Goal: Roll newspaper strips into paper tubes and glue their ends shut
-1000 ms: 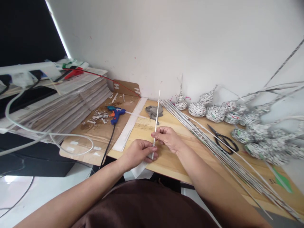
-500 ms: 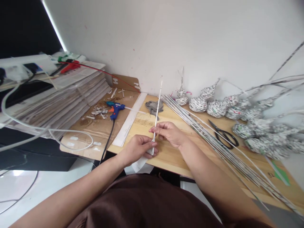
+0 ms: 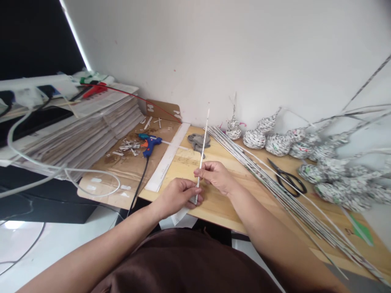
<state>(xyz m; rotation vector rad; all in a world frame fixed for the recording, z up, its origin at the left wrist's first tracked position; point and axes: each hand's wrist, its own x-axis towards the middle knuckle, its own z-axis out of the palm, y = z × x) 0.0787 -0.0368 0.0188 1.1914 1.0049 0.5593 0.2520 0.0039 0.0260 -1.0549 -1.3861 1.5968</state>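
While both hands hover at the near edge of the wooden tabletop (image 3: 226,205), here's the slim white paper tube (image 3: 204,136), caught between them. Look at its line: it climbs away from the person's body toward the wall, leaning a touch to the right, its free tip well clear of all the fingers. And it's the right hand (image 3: 215,177) that sits nearer that tip, thumb and fingers pinching the shaft partway up! Just below, the left hand (image 3: 179,197) grips the lower end, thumb on top, fingers curled beneath. Something greyish is tucked in there, paper perhaps, but those fingers hide too much for me to tell. Beyond the tube lies a crumpled grey cloth (image 3: 196,141); off to the left, the blue glue gun (image 3: 149,147); to the right, a bundle of paper tubes (image 3: 253,167). Now, against a second ago: the tube shows slightly longer above the right fingers, while both grips hold and the glue gun hasn't budged.
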